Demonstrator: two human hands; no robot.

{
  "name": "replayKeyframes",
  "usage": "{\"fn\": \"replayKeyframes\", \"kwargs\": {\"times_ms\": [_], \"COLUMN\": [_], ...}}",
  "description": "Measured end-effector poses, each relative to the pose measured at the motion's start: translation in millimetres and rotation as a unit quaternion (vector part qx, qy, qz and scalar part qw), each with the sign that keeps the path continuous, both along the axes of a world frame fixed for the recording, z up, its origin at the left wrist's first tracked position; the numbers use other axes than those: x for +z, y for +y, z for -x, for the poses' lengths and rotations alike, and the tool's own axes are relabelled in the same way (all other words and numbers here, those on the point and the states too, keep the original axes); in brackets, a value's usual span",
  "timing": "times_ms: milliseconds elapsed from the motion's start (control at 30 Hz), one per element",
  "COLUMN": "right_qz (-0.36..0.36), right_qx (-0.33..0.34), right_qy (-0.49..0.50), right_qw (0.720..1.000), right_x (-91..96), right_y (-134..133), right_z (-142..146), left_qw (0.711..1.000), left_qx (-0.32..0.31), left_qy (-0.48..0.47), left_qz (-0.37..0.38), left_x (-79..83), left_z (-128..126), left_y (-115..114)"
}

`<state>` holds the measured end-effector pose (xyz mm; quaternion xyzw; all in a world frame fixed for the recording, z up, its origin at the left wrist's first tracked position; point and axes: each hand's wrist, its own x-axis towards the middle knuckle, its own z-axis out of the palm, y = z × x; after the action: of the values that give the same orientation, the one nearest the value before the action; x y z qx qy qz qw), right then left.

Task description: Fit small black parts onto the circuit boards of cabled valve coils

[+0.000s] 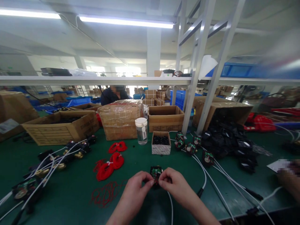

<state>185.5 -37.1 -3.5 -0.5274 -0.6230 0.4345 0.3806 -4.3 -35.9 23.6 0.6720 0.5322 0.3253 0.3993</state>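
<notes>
Between hands [138, 185] [174, 181], apparently a circuit board [155, 171]

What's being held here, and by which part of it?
The left hand and right hand are both at the near end of a small green-and-black circuit unit; exactly which piece they pinch is too small to tell.

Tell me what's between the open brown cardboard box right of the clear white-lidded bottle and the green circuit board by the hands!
A small white cardboard box of black pieces, then green tabletop, in the head view.
</notes>
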Motion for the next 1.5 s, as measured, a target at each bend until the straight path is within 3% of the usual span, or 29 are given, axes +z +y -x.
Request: {"fn": "replayKeyframes", "kwargs": {"times_ms": [267, 600, 800, 967, 1200, 1400, 1500], "right_qz": [-0.019, -0.06, -0.084, -0.115, -0.213, -0.262, -0.266], "right_qx": [-0.02, -0.037, -0.033, -0.04, -0.063, -0.059, -0.061], "right_qy": [-0.053, -0.108, -0.158, -0.193, -0.263, -0.365, -0.382], "right_qw": [0.998, 0.992, 0.983, 0.974, 0.939, 0.891, 0.883], "right_x": [-12.4, -13.2, -10.4, -10.9, -22.5, -22.0, -20.6], "right_y": [12, 34, 39, 37, 34, 30, 30], "right_z": [0, 1, 0, 2, 9, 15, 16], "left_qw": [0.994, 0.986, 0.968, 0.95, 0.934, 0.946, 0.959], "left_qx": [-0.036, -0.025, -0.034, -0.035, -0.035, -0.023, -0.012], "left_qy": [0.092, 0.146, 0.23, 0.264, 0.249, 0.233, 0.212], "left_qz": [-0.042, -0.081, -0.095, -0.163, -0.255, -0.225, -0.19], "left_x": [-6.0, -12.4, -14.5, -24.3, -32.1, -35.1, -37.0], "left_z": [1, -3, -6, -7, -3, -3, -3], "left_y": [21, 41, 51, 52, 51, 54, 54]}}
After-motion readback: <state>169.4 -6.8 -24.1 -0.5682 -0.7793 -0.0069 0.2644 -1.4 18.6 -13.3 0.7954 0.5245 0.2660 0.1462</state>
